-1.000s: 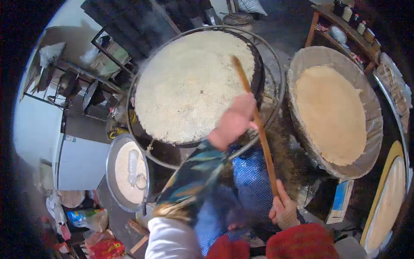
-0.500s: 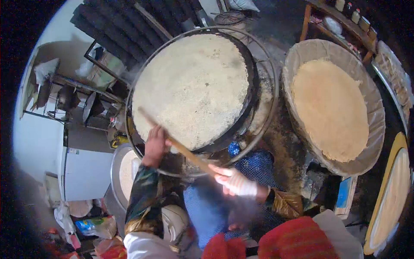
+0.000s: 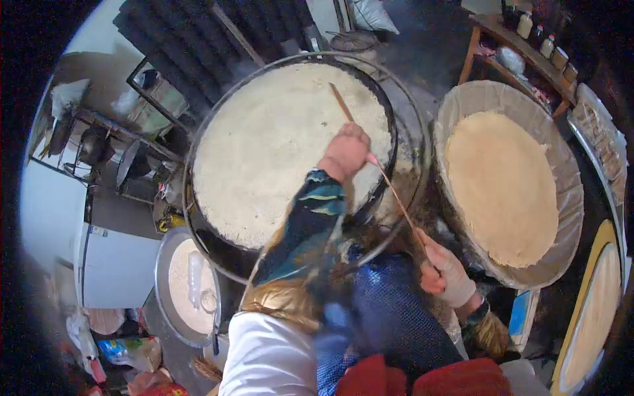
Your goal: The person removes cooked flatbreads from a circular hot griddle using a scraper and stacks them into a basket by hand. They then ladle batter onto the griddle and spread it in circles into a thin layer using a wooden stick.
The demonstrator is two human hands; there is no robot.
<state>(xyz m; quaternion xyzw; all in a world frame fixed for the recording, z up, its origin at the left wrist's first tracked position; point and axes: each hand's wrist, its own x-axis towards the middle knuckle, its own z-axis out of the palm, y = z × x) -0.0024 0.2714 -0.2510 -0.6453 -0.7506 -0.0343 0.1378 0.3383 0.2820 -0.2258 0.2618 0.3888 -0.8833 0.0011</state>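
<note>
Long, thin, flat brown wooden stick [image 3: 341, 102] slants from over the right half of a big, round black griddle [image 3: 393, 125] out past its near-right edge. L. hand [image 3: 347, 150], above the off-white, grainy round layer [image 3: 277, 158] on the griddle, has fingers curled snugly round the stick, a bit short of its far end; the tip pokes beyond the knuckles, toward the griddle's far-right edge. Can't tell if it touches the layer. R. hand [image 3: 449, 274], w/ pale wrap or glove, is off the griddle's near-right edge, fingers bent tight round the stick's near end, which the grip hides. Hands well apart along it, prob. for leverage & steadiness: L. guiding tip, R. anchoring butt. Oval, plastic-lined basket [image 3: 570, 204] of tan, smooth-topped mass [image 3: 502, 191] stands beyond the griddle's right edge, presumably for easy reach; ditto the round grey metal basin [image 3: 160, 284] w/ clear plastic bottle [image 3: 195, 274] inside, by the near-left edge.
</note>
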